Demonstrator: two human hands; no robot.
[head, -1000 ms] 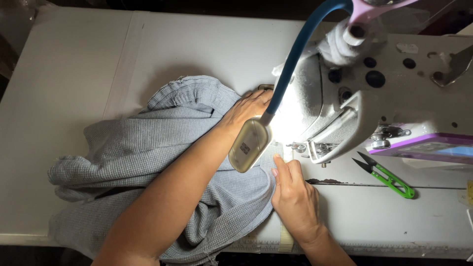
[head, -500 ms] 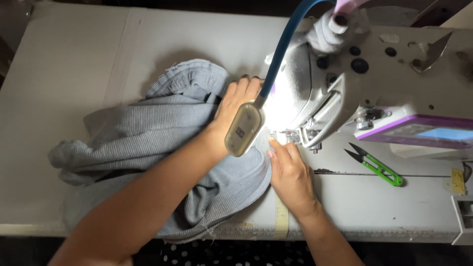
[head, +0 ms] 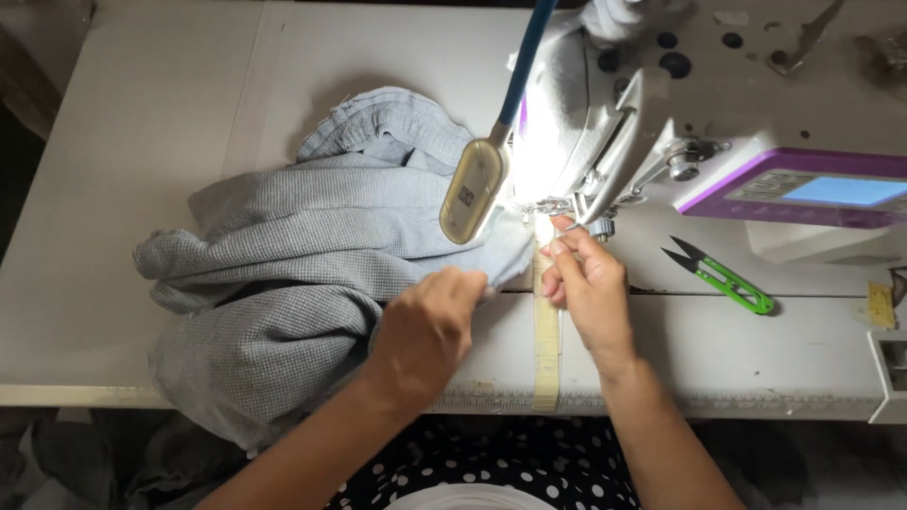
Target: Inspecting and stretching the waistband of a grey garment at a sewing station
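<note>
A bunched grey waffle-knit garment point(head: 302, 264) lies on the white sewing table point(head: 142, 123), spreading left of the machine. My left hand point(head: 430, 326) grips the garment's near edge, just left of the needle area. My right hand point(head: 586, 279) is pinched at the presser foot point(head: 557, 212), fingertips under the lit needle; whether they hold thread or cloth is hidden by the glare. A white sewing machine point(head: 680, 123) with a purple-edged control panel stands at the right. Its blue gooseneck lamp point(head: 477, 189) hangs over the cloth.
Green-handled thread snips point(head: 723, 276) lie on the table right of my right hand. A yellow measuring strip point(head: 546, 331) is stuck to the table, running toward the front edge. A small yellow tag point(head: 881, 304) sits far right. Polka-dot fabric point(head: 491, 463) shows below the table edge.
My left hand has pulled back from the cloth behind the lamp to the garment's near edge. The garment has shifted left, away from the needle. My right hand stays at the presser foot.
</note>
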